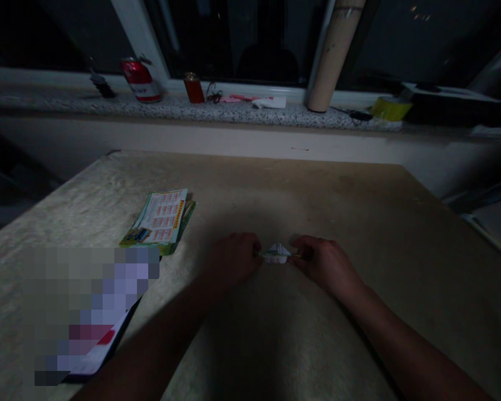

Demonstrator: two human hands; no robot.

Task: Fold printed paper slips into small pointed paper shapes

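Evidently, in the head view, a small folded paper (276, 258) sits just below the frame's centre; the left hand (236, 255) pinches its left end and the right hand (328, 263) its right, fingertips partly lost in shadow; being thin and printed, like the leaflets (162, 214) at left of centre, it should prove light, bendable and easily torn; its outer ends seem the best hold, gently.

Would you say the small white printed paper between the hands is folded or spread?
Folded: the small printed paper shows a triangular peak above a band.
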